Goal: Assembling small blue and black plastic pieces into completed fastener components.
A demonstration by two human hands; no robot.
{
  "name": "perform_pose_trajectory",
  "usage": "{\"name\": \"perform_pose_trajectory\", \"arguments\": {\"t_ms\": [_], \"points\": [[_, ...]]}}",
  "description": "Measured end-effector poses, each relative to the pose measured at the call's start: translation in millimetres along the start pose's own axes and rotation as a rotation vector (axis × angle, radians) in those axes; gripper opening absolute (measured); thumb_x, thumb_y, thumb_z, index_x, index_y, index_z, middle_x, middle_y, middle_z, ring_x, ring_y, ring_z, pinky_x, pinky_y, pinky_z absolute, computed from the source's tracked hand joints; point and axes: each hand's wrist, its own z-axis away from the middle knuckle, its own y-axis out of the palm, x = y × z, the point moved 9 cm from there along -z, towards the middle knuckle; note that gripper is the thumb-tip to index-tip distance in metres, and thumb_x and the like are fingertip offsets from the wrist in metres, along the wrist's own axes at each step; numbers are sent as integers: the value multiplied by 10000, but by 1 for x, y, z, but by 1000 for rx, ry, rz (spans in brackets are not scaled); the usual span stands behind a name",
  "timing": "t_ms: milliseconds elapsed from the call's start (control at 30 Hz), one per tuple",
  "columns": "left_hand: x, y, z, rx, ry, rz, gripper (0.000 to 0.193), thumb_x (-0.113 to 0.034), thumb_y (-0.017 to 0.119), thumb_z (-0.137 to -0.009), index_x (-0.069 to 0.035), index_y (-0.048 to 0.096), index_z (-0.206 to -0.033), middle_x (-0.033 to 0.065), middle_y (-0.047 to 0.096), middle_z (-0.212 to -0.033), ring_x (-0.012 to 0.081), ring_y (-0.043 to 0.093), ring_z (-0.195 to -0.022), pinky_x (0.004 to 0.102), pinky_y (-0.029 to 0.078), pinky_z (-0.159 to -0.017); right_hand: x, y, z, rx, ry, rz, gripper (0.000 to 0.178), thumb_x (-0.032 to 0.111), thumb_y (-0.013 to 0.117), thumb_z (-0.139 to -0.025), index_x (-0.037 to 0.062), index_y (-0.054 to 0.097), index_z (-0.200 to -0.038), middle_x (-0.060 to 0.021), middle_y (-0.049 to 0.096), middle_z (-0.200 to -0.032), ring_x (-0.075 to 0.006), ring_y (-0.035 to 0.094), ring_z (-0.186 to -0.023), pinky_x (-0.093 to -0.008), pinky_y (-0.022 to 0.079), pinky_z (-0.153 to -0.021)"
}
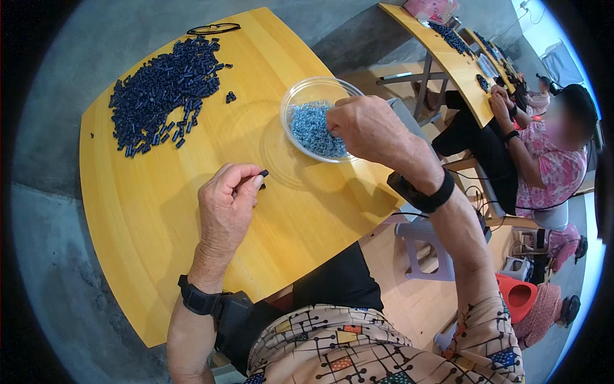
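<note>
My left hand (227, 201) is closed in a pinch above the table, with a small black cylindrical piece (264, 173) between thumb and fingers. Its fingertips hide part of whatever else they hold. My right hand (374, 128) reaches over the right rim of a round clear plastic bowl (286, 109), its fingers curled together at the contents. Those contents are many tiny silvery-blue pieces (312, 128), too small to make out singly. Whatever the right fingertips grip is hidden. A big heap of short black cylindrical pieces (163, 89) lies at the far left, and a few more (230, 97) sit beside it.
The yellow wooden table (160, 237) has a curved-looking edge. A thin black looped thing (214, 29) lies at its far edge. To the right stands a white plastic stool (425, 249). A seated person (550, 153) works at another table (441, 51) with dark pieces on it.
</note>
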Motion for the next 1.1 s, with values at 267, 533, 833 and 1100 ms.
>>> {"name": "perform_pose_trajectory", "arguments": {"t_ms": [267, 533, 833, 1100], "points": [[10, -4, 1, -27, -83, 67, 75, -17, 616, -839, 22, 640, -899, 55, 634, -749, 80, 551, -537, 211, 449, -494, -14, -15, 5, -71, 255, -465, 109, 72, 600, -777, 5, 646, -848, -151, 655, -739, -269, 652, -644, -364, 511, -578], [12, -1, 1, -14, -93, 116, 88, -55, 629, -844, -7, 652, -914, 2, 612, -712, 31, 515, -531, 165, 369, -415, -25, -2, 15, -26, 425, -1167, 93, 31, 564, -876, -4, 646, -900, -32, 653, -753, -54, 581, -592, -195, 464, -525], [14, -1, 0, 5, -105, 96, 89, -48, 623, -842, -14, 654, -919, 5, 615, -723, 32, 521, -537, 165, 383, -416, -30, 3, 13, -31, 443, -1158, 100, 32, 578, -881, 9, 663, -929, -28, 652, -751, -50, 584, -620, -179, 476, -538], [7, -1, -2, -2, -69, 30, 114, 0, 591, -845, 4, 653, -941, 18, 609, -771, 57, 531, -562, 183, 408, -472, -5, 0, -1, -53, 171, -574, 181, 59, 667, -736, 28, 667, -914, -106, 658, -787, -215, 629, -687, -327, 502, -620]]}}
